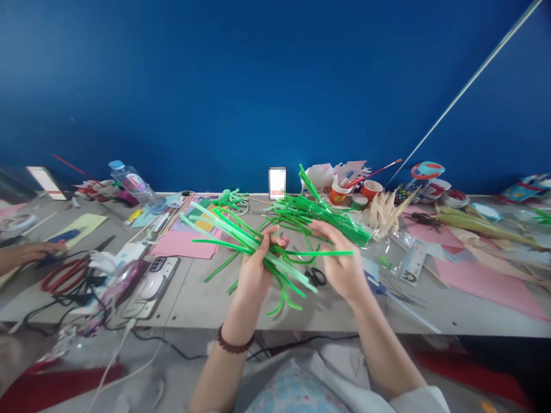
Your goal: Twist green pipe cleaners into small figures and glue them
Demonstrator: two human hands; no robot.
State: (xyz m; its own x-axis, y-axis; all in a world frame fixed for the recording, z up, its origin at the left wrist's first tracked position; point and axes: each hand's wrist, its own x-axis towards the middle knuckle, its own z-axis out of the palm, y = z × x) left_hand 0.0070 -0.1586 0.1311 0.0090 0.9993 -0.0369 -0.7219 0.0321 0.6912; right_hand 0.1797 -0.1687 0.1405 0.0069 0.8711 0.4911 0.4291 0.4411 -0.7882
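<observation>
My left hand point(258, 261) is closed around a bunch of green pipe cleaners point(235, 230), dark, bright and pale green, which fan out on both sides of the fingers. One bright green stem sticks out to the right and crosses in front of my right hand point(342, 261). That hand is raised beside the bunch, its fingers stretched out and apart, not visibly gripping the stem. Under the hands, black-handled scissors point(317, 277) lie on the table, partly hidden. Behind my right hand is a large pile of green pipe cleaners point(331, 221), some in clear plastic.
A phone point(277, 183) stands against the blue wall. Left are pink paper point(183, 245), another phone point(150, 287), a water bottle point(133, 183) and cables; another person's hand point(34, 252) is farther left. Right are paper cups point(340, 194), dried husks point(384, 213) and a glue gun point(376, 282).
</observation>
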